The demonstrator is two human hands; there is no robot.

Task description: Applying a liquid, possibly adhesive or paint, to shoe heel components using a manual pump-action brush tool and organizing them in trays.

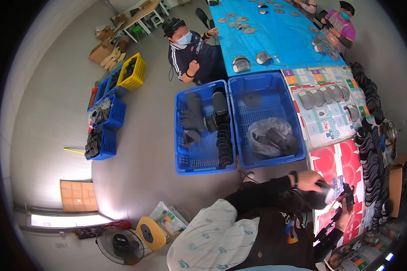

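My left hand (309, 180), reaching in from the body with a dark sleeve and a black wristband, is closed on a dark grey curved shell (317, 198) with a pale, shiny edge. Close by on the right, my right hand (344, 218) has its fingers wrapped around a black jointed object (347, 195); its exact kind cannot be made out. Both hands are over a worktop covered with a red and white printed sheet (323, 159). The fingertips of the left hand are partly hidden behind the shell.
Blue crates (180, 149) holding dark pieces and a clear bag (263, 131) stand left of the worktop. Grey shells (322, 96) lie in a row beyond; stacked black curved pieces (374, 180) line the right edge. A masked person (196, 56) is beside the blue table (282, 43).
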